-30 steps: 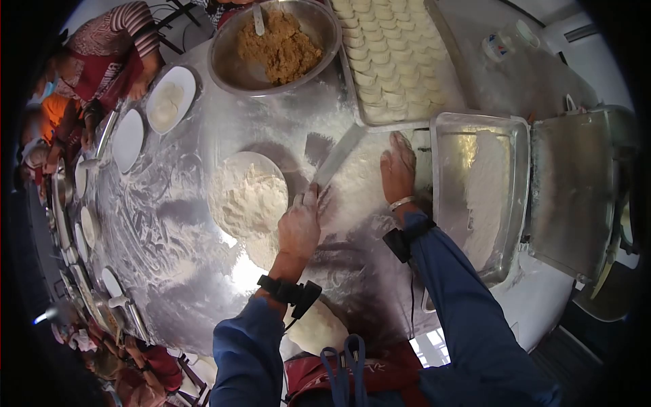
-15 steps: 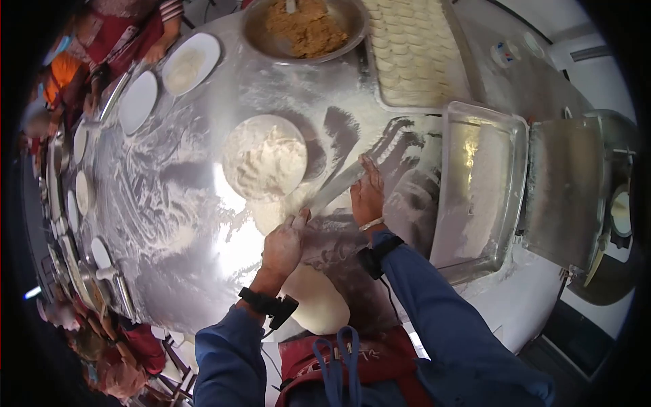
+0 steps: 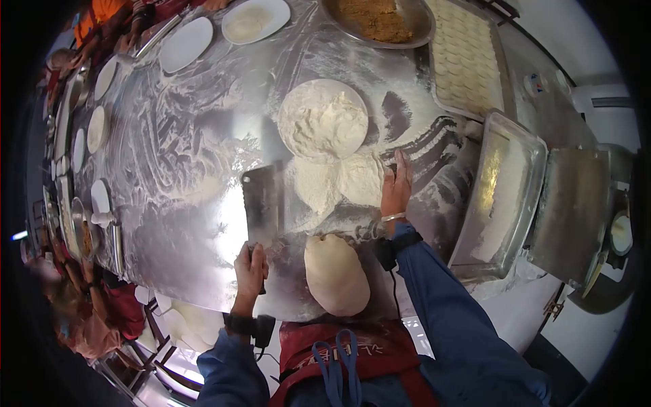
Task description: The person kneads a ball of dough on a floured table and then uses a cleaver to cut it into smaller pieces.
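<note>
My left hand (image 3: 251, 271) is closed round the dark handle of a cleaver (image 3: 261, 207), its broad rectangular blade pointing away over the steel table. To the right, my right hand (image 3: 396, 190) lies with fingers stretched out on the floured surface, at the edge of a patch of loose flour (image 3: 319, 183); it holds nothing. A large smooth lump of dough (image 3: 337, 275) rests between my forearms near the table's front edge. Beyond the loose flour is a round white plate (image 3: 290, 129) heaped with flour.
At right stands a clear rectangular tub (image 3: 468, 254) with white powder. A metal bowl of brown filling (image 3: 332, 17) and a tray of pale dumplings (image 3: 468, 61) are at the back. White plates (image 3: 186, 44) line the far left, where other people (image 3: 95, 305) are.
My left hand has moved left and nearer me with the cleaver. My right hand has come off the blade and moved right. The view has shifted, and the dough shows more fully.
</note>
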